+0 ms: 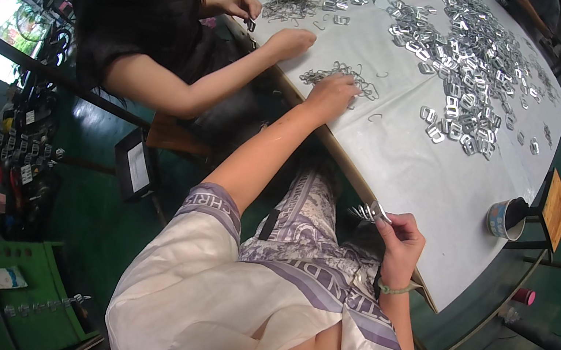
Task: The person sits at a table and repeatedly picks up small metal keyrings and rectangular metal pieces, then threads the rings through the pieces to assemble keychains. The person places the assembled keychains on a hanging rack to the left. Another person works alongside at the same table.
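My left hand reaches over the table's near edge. Its curled fingertips press into a small heap of bent wire hooks, and they hide whatever is pinched there. Low at the edge of the table, my right hand pinches a shiny metal buckle between thumb and fingers. Several thin wire prongs stick out from that buckle toward the left. A few single hooks lie just right of the heap.
A big spread of flat metal buckles covers the far right of the white-covered table. A co-worker's hands work at left, near another wire heap. A tub and a wooden stool stand at the right edge.
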Available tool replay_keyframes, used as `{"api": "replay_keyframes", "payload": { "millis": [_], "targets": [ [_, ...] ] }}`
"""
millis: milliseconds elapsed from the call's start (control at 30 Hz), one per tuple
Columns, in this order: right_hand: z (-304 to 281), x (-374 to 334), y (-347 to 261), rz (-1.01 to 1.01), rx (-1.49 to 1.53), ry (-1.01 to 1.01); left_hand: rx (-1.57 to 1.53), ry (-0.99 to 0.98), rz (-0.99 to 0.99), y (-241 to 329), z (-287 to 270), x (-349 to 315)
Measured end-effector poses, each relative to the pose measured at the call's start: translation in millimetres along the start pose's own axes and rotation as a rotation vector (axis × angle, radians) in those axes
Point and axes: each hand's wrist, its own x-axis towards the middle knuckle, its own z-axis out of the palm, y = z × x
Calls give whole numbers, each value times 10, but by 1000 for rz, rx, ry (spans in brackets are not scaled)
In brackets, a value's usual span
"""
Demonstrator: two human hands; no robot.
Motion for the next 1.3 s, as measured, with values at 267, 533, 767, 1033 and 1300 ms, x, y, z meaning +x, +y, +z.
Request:
{"api": "replay_keyframes", "payload": {
  "millis": [267,533,767,1033,1300],
  "targets": [
    [-33,-15,2,-2,-54,8,231,-54,93,25,267,419],
    [17,-40,-82,-38,-61,-36,442,-274,347,-5,295,848],
    [3,-55,-82,-36,-109,-26,-203,-157,-116,19,111,710],
    [-14,9,18,-52,-194,-37,-771,-265,-286,406,-35,8],
    [43,11,37,-12,-107,-24,-797,-303,-254,710,-152,-287]
  ]
}}
